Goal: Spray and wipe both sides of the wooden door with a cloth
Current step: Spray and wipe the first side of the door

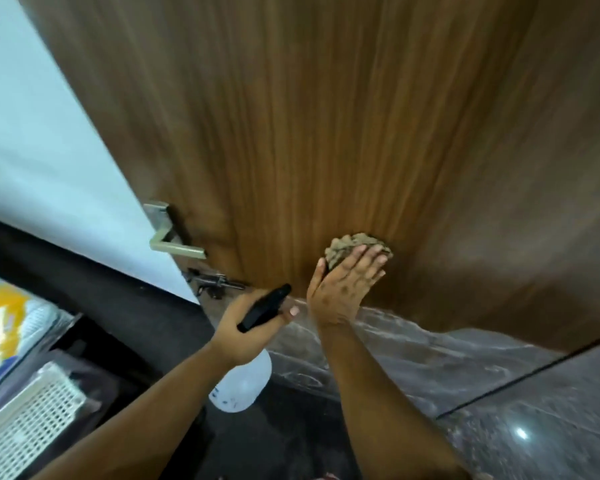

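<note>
A dark, glossy marbled floor (499,393) runs beneath the wooden door (326,133), with a white perforated basket (32,420) at left.

The wooden door (309,133) is brown with straight dark grain and fills most of the view; its face is a little blurred. Its metal lever handle (174,237) sits at the left edge. A crumpled beige-brown cloth (352,245) is pressed flat against the lower part of the door. The spray bottle (246,379) has 1 black head and a translucent white body, probably plastic, hanging tilted below the cloth's level.
</note>
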The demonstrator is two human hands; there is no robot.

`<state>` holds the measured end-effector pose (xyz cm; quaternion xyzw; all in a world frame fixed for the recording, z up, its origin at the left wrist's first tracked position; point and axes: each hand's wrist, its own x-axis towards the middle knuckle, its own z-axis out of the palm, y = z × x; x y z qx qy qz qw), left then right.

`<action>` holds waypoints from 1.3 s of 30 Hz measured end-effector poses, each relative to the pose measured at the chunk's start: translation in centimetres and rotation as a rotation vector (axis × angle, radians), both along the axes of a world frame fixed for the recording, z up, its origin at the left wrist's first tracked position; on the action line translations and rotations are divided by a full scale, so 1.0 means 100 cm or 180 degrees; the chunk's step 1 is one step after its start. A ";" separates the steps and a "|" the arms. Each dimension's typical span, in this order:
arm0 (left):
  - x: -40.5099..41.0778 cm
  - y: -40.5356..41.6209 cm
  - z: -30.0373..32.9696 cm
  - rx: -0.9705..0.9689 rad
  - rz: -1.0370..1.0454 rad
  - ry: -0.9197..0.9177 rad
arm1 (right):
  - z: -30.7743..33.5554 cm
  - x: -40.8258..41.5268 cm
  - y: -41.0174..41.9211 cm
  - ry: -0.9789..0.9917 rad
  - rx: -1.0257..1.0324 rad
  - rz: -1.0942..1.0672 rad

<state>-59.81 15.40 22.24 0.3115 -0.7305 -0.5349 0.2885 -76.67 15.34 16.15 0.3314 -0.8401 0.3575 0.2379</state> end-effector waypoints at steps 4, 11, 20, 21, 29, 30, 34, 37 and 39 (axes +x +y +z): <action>0.034 -0.022 -0.007 0.0154 0.0032 0.0004 | -0.036 0.028 -0.017 0.1735 0.1788 0.1509; 0.112 -0.086 -0.006 0.0285 0.0207 0.0177 | -0.023 0.061 -0.077 0.3363 0.3046 0.2051; 0.180 -0.160 -0.035 -0.0075 -0.0049 -0.0112 | -0.042 0.120 -0.153 0.3790 0.3077 0.2186; 0.186 -0.167 -0.038 -0.0066 -0.0098 -0.0088 | -0.043 0.124 -0.152 0.3620 0.3035 0.2195; 0.198 -0.207 -0.044 -0.0066 0.0106 -0.0280 | -0.034 0.115 -0.125 0.2880 0.3010 0.2309; 0.197 -0.211 -0.044 0.0025 0.0100 -0.0292 | -0.035 0.110 -0.119 0.2787 0.3035 0.2284; 0.191 -0.222 -0.056 0.0201 -0.0037 -0.0523 | -0.032 0.095 -0.098 0.2916 0.2595 0.1919; 0.184 -0.223 -0.064 0.0225 -0.0081 -0.0627 | -0.029 0.103 -0.089 0.2737 0.2166 0.1408; 0.181 -0.225 -0.069 0.0220 -0.0025 -0.0624 | -0.030 0.116 -0.084 0.2311 0.1938 0.1010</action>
